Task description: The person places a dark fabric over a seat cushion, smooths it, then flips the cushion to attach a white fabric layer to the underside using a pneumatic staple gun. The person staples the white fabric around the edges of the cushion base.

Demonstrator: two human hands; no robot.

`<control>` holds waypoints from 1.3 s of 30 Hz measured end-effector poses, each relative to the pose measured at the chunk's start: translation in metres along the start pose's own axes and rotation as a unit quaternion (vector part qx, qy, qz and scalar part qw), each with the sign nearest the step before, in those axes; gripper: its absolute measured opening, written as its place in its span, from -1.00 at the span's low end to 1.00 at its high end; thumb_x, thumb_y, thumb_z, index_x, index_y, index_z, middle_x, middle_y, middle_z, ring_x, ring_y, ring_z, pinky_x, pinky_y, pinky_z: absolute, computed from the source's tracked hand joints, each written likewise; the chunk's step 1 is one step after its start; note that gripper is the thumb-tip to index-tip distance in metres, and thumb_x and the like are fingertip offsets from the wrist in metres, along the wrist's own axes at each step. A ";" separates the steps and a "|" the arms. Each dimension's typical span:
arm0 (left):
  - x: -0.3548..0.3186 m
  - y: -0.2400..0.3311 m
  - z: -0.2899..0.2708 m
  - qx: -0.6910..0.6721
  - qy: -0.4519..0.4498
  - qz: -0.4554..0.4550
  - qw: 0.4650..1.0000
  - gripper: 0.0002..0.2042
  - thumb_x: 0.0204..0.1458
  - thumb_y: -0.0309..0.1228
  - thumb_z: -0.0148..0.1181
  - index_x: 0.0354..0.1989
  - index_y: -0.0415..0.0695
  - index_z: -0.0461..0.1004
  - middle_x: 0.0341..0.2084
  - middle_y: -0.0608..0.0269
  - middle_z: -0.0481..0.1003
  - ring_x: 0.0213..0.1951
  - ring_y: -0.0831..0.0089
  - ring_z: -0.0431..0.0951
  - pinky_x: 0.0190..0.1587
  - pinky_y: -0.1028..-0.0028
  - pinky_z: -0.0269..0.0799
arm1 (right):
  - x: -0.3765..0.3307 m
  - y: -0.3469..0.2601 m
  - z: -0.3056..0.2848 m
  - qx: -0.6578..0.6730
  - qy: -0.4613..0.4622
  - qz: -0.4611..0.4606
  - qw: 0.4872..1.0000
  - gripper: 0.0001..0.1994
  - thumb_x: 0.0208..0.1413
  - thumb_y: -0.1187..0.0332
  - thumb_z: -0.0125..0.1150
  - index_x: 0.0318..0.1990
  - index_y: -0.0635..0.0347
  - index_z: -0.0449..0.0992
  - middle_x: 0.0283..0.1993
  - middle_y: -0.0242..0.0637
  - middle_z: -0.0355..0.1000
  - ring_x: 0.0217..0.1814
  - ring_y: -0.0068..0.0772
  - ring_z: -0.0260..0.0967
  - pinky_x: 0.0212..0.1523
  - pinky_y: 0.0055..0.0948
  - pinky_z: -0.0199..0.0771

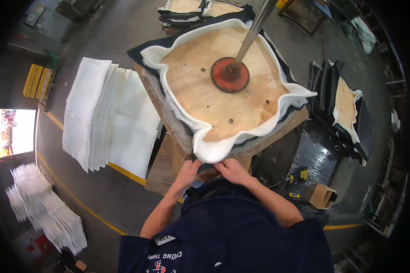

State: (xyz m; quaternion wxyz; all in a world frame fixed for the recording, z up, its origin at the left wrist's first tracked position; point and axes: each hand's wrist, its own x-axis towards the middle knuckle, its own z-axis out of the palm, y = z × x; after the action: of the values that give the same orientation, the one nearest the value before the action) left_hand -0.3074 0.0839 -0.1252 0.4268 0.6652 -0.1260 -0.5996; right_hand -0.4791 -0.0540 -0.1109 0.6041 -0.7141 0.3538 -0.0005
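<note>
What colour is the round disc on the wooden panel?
The round disc is worn orange-red; see head view.

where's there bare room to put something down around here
The glossy dark surface shows a bare patch between the black-covered stack and the power tool. Bare wood on the panel lies between the red disc and white padding. It's crowded at the near corner, with left hand and right hand close together.

Bright doorway (18, 133) at left, ridged white pile (49, 209) near left, screwdriver (294, 195) beside wooden box (322, 197) near right (box open-sided), white plastic bundle (364, 35) far right.
</note>
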 end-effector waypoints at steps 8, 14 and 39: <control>-0.011 0.024 -0.063 0.390 0.159 0.150 0.895 -0.58 0.26 -0.10 0.03 -0.47 -0.22 0.47 -0.65 0.01 0.47 -0.50 -0.01 0.53 -0.38 0.10 0.39 | 0.012 -0.024 -0.063 -0.329 0.154 -0.205 0.909 -0.76 -0.01 0.48 0.29 -0.13 0.12 0.56 -0.11 -0.29 0.42 0.00 -0.10 0.36 0.00 -0.10 0.33; -0.049 0.135 -0.054 0.527 0.214 0.333 0.752 -0.75 -0.07 -0.29 0.41 -0.33 -0.08 0.46 -0.39 0.19 0.43 -0.26 0.21 0.50 -0.20 0.21 0.44 | 0.034 -0.027 -0.051 -0.318 0.164 -0.220 0.907 -0.72 -0.03 0.44 0.34 -0.11 0.09 0.54 -0.11 -0.27 0.39 -0.01 -0.09 0.34 -0.05 -0.13 0.31; 0.111 0.108 -0.032 0.650 -0.176 0.521 0.524 -0.80 -0.06 -0.24 0.18 -0.65 -0.01 0.56 -0.59 0.23 0.59 -0.48 0.27 0.59 -0.36 0.26 0.42 | 0.071 -0.011 -0.050 -0.322 0.090 -0.290 0.896 -0.84 0.09 0.34 0.31 -0.17 -0.06 0.70 -0.41 -0.41 0.49 -0.39 -0.23 0.49 -0.44 -0.27 0.43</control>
State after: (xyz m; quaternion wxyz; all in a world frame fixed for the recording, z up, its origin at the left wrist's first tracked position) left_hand -0.2137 -0.0432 -0.1265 0.0812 0.4548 -0.8777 -0.1270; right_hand -0.4415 -0.1328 -0.1188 0.2793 -0.9376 0.1645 -0.1259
